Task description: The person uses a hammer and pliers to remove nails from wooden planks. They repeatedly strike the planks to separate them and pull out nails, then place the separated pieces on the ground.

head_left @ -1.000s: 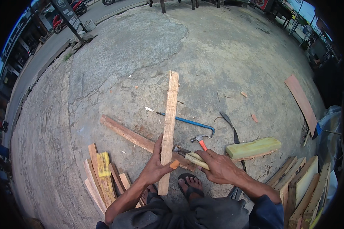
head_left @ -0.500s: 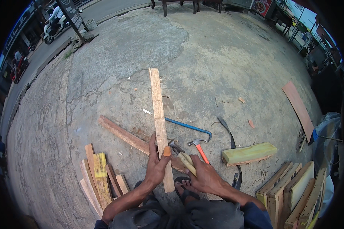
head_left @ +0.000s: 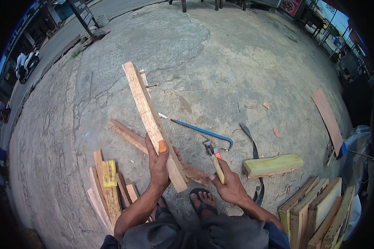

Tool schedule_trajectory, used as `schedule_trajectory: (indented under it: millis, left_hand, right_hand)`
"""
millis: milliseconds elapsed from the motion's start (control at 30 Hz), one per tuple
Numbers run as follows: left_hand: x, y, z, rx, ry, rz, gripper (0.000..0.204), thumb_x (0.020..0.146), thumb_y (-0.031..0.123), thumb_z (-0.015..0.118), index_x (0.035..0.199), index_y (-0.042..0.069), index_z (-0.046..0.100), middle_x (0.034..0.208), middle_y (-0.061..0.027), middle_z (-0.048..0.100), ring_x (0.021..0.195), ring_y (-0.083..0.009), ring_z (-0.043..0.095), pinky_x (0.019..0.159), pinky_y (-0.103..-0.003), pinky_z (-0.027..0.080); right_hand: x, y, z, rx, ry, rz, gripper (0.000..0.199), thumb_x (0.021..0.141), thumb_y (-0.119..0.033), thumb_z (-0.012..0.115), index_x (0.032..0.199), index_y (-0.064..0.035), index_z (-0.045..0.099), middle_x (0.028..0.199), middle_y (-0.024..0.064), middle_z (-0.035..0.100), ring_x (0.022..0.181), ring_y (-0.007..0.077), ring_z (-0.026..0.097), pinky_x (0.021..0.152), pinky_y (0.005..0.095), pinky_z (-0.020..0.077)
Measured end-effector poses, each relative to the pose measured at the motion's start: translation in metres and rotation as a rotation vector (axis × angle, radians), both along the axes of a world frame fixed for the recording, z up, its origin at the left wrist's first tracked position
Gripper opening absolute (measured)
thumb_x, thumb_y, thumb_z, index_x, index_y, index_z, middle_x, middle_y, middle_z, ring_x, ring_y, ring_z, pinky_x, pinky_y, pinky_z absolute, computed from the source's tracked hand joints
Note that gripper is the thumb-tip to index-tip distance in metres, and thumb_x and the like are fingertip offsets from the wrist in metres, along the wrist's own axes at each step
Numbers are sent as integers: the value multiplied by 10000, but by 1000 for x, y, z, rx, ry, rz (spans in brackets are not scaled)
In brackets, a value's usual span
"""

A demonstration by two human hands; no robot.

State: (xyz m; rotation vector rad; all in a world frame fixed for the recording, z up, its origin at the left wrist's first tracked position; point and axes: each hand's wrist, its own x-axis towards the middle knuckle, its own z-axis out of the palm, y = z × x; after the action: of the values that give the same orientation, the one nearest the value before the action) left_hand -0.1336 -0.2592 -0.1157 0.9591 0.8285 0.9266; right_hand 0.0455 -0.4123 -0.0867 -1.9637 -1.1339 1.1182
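Note:
A long, pale wooden batten (head_left: 147,112) is held in my left hand (head_left: 160,164), my fingers closed round its lower part and an orange covering on the thumb. It tilts up and to the left; a nail (head_left: 152,85) sticks out from its right side near the far end. My right hand (head_left: 228,184) grips pincers (head_left: 215,162) by their yellowish handles, jaws pointing away from me, apart from the batten. Just behind the pincers lies a claw hammer (head_left: 219,155) with an orange handle, mostly hidden. Beyond it rests a blue pry bar (head_left: 201,132).
A reddish plank (head_left: 129,136) lies under the batten. Wood pieces are stacked at the left (head_left: 108,195) and right (head_left: 316,211). A greenish-yellow block (head_left: 273,165) sits on a black strap (head_left: 248,135). Bent nails (head_left: 284,191) and chips litter the concrete. My sandalled feet (head_left: 203,201) are close below.
The batten has swung leftward and turned, bringing its nail side into view. My right hand has moved right with the pincers, away from the batten, and their jaws now point up.

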Motion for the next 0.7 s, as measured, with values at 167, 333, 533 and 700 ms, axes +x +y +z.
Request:
schedule_trajectory:
  millis: [167,333,533,700]
  left_hand:
    - [-31,33,8,22,-174,82,716,997,622,566,1358,12,466,1072,-160,639,939,-263,678,843,-410,583]
    - [-37,37,-4,22,-392,-44,773,988,487,665,1504,27,319,1231,-187,592,1059,-296,672,856,-447,616]
    - [-22,43,-14,-25,-396,-318,823,953,453,723,1523,23,314,1300,-206,569,1083,-314,671,869,-461,609]
    - [-22,34,-3,0,-267,-293,821,971,352,701,1589,98,222,1301,-194,563,1069,-302,664,866,-452,591]
  right_hand:
    - [45,-95,-39,169,548,-1073,487,1049,-144,531,1508,-54,397,934,70,597,723,154,573,658,360,521]
    - [60,-146,-44,-172,819,-1359,405,1062,-158,493,1450,-49,463,1107,115,652,924,244,658,825,423,544]
    - [32,-81,-5,-236,165,-22,591,998,-55,555,1571,-85,417,1261,188,635,1108,346,644,956,476,517]
    - [31,-1,35,-47,-441,636,817,848,5,644,1607,-139,378,1262,266,594,1129,442,626,992,508,491]
